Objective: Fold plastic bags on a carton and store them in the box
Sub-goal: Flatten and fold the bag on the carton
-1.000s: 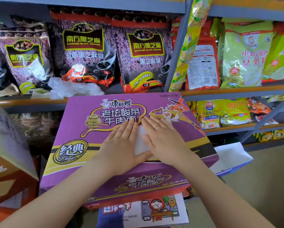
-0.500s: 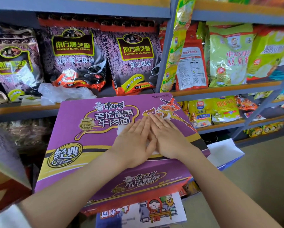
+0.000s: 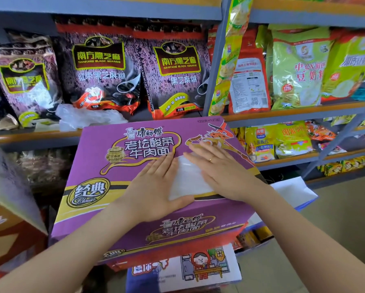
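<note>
A person stands at the shop shelving with both arms stretched over a purple carton (image 3: 105, 166), which sits tilted on top of other boxes. On the carton's top face, toward its near edge and right of the middle, lies a folded white plastic bag (image 3: 189, 178), flattened into a narrow strip that runs from the near edge up toward the printed lettering.

The left hand (image 3: 156, 187) lies flat on the carton at the bag's left side, fingers straight and together, thumb spread along the bag's near end; it grasps nothing, only presses. The right hand (image 3: 221, 170) lies flat too, palm down over the bag's right edge, fingers extended toward the far right corner of the carton, a ring on one finger. Neither hand curls around anything. The two hands are apart, with the white strip showing between them.

Just beyond the carton's far left corner, on the shelf edge (image 3: 35, 136), rests a heap of crumpled clear plastic bags (image 3: 86, 117). Behind that heap stand dark purple sesame packets (image 3: 101, 66); to the right of the grey upright post, green and red packets (image 3: 297, 68) fill the next bay. Under the carton's near edge pokes out a white box with a cartoon print (image 3: 202, 267), and a brown carton (image 3: 10, 227) stands at the left.
</note>
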The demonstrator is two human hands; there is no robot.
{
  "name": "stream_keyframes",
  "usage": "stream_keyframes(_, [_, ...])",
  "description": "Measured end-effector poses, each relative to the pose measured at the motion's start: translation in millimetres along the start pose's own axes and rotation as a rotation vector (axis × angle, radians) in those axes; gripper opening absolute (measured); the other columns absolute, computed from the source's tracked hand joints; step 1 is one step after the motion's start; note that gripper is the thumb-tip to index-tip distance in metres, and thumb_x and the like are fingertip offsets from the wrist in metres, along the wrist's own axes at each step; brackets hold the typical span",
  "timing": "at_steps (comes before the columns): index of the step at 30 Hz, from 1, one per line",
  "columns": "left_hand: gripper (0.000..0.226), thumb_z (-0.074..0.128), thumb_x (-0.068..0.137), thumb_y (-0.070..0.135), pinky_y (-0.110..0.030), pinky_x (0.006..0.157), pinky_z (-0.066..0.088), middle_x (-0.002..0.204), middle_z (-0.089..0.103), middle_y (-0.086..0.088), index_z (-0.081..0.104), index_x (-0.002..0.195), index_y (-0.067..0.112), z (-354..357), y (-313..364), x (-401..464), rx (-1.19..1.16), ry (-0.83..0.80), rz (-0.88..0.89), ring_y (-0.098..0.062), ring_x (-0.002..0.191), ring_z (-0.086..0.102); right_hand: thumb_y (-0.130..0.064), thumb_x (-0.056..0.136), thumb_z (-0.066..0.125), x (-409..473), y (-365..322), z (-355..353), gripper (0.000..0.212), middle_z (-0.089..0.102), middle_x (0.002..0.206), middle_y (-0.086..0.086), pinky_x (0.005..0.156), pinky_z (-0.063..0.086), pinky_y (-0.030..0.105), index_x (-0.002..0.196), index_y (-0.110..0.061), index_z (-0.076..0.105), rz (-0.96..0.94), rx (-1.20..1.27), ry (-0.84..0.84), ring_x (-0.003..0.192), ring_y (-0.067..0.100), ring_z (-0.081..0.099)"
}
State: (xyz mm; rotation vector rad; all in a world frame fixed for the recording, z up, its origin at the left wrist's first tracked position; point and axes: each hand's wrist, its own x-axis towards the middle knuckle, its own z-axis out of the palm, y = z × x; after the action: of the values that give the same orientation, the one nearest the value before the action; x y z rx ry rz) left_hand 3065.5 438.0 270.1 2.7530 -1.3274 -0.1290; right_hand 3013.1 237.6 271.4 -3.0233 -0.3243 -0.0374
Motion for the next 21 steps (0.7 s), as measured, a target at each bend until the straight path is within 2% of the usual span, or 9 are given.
stream_keyframes(2, [0.128, -0.016, 0.043, 0.090, -0.023, 0.108, -0.010, 0.156, -0.012, -0.003, -0.006, 0.147, 0.016, -3, 3, -4, -0.002, 0.007, 0.004, -0.015, 0.144, -0.008, -0.042, 0.093, 0.017, -1, 3, -1, 0.056, 0.006, 0.158, -0.009, 0.117, -0.005, 0.026, 0.148, -0.030, 0.016, -0.001, 0.105, -0.098, 0.146, 0.010, 0.000])
stream_keyframes(4, [0.122, 0.002, 0.050, 0.091, -0.025, 0.108, -0.006, 0.156, -0.005, -0.006, 0.000, 0.148, 0.018, -1, 6, -10, -0.010, 0.016, 0.009, -0.020, 0.144, 0.001, -0.061, 0.083, 0.005, -6, 8, 1, 0.072, 0.004, 0.158, -0.010, 0.116, -0.004, 0.025, 0.149, -0.032, 0.011, -0.028, 0.086, -0.120, 0.145, 0.009, -0.001])
stream_keyframes(7, [0.100, 0.029, 0.066, 0.086, -0.041, 0.104, 0.029, 0.144, 0.038, -0.018, 0.034, 0.141, 0.018, 9, 13, -21, 0.074, 0.119, 0.090, -0.032, 0.129, 0.043, -0.083, 0.069, -0.003, -25, 11, 0, 0.093, -0.006, 0.158, -0.012, 0.118, -0.003, 0.031, 0.148, -0.034, -0.004, -0.063, 0.014, -0.166, 0.145, 0.008, -0.007])
stream_keyframes(9, [0.079, 0.044, 0.068, 0.069, -0.043, 0.088, 0.049, 0.132, 0.053, -0.016, 0.044, 0.131, 0.021, 18, 14, -22, 0.110, 0.168, 0.117, -0.033, 0.114, 0.057, -0.086, 0.062, 0.007, -36, 13, -3, 0.104, -0.012, 0.157, -0.011, 0.117, -0.007, 0.031, 0.149, -0.031, -0.006, -0.088, -0.044, -0.186, 0.145, 0.007, -0.010])
stream_keyframes(12, [0.053, 0.055, 0.072, 0.034, -0.046, 0.080, 0.053, 0.125, 0.058, -0.014, 0.049, 0.123, 0.022, 27, 22, -19, -0.020, 0.289, 0.181, -0.032, 0.107, 0.058, -0.090, 0.056, 0.028, -47, 26, -4, 0.116, -0.022, 0.152, -0.015, 0.113, -0.016, 0.026, 0.148, -0.031, -0.010, -0.128, -0.073, -0.190, 0.140, 0.001, -0.017])
stream_keyframes(14, [0.045, 0.052, 0.071, 0.024, -0.044, 0.077, 0.054, 0.122, 0.060, -0.013, 0.050, 0.117, 0.022, 28, 31, -15, -0.094, 0.350, 0.202, -0.027, 0.104, 0.052, -0.084, 0.062, 0.037, -53, 42, 1, 0.110, -0.017, 0.153, -0.015, 0.112, -0.014, 0.025, 0.148, -0.032, -0.007, -0.161, -0.100, -0.126, 0.137, -0.002, -0.014])
stream_keyframes(17, [0.025, 0.047, 0.082, 0.026, -0.035, 0.078, 0.052, 0.120, 0.062, -0.010, 0.055, 0.106, 0.022, 29, 50, -4, -0.169, 0.444, 0.251, -0.022, 0.101, 0.050, -0.056, 0.071, 0.054, -64, 69, 10, 0.086, 0.019, 0.156, -0.003, 0.115, 0.012, 0.034, 0.146, -0.028, 0.022, -0.220, -0.051, 0.039, 0.140, 0.011, 0.013])
stream_keyframes(20, [0.021, 0.042, 0.095, 0.030, -0.029, 0.089, 0.045, 0.109, 0.067, -0.004, 0.059, 0.101, 0.019, 29, 81, 11, -0.311, 0.538, 0.306, -0.018, 0.105, 0.054, -0.037, 0.080, 0.061, -80, 100, 12, 0.052, 0.041, 0.143, -0.005, 0.112, 0.026, 0.024, 0.129, -0.024, 0.054, -0.252, 0.341, 0.122, 0.133, 0.014, 0.033])
stream_keyframes(21, [0.024, 0.039, 0.096, 0.034, -0.021, 0.084, 0.044, 0.098, 0.070, -0.001, 0.058, 0.100, 0.020, 27, 96, 18, -0.377, 0.549, 0.286, -0.013, 0.097, 0.057, -0.033, 0.081, 0.063, -88, 113, 8, 0.041, 0.045, 0.140, -0.010, 0.109, 0.029, 0.021, 0.121, -0.023, 0.062, -0.228, 0.508, 0.130, 0.132, 0.012, 0.037])
